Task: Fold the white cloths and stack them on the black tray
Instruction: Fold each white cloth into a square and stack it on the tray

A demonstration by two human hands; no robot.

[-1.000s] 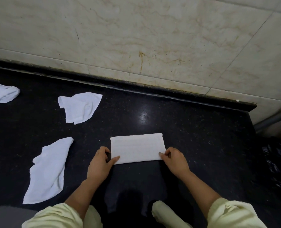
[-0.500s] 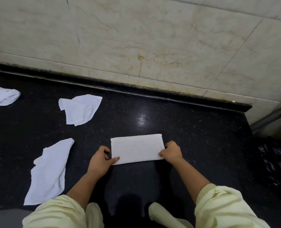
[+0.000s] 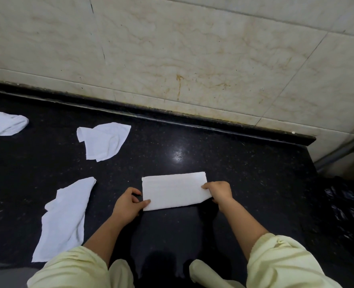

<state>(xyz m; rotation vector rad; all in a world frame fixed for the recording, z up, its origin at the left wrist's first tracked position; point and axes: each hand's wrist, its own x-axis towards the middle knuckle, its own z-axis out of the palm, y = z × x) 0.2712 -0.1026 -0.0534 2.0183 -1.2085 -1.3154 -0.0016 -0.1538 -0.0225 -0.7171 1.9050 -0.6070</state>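
1. The folded cloth (image 3: 174,190) is held flat on the black counter (image 3: 244,173), front and centre. On the left hand (image 3: 128,204), the thumb is laid on the near-left corner and the fingers are curled at the left edge, so it is likely pinched. On the right hand (image 3: 219,192), the fingers are curled round the right end.
2. Risk: the edges are left unmatched at the next fold and a crooked stack is produced.
3. Risk: one grip is released early. The cloth is limp, so the layers may be slid apart.
4. The near loose cloth (image 3: 66,219) lies just left of the left forearm and may be dragged by the sleeve (image 3: 72,269).
5. The middle loose cloth (image 3: 104,142) and the far-left cloth (image 3: 4,123) are well apart from the hands. If a long reach is made, the finished fold may be brushed.
6. The black tray is not seen. If the fold is carried by one edge, it may be opened.
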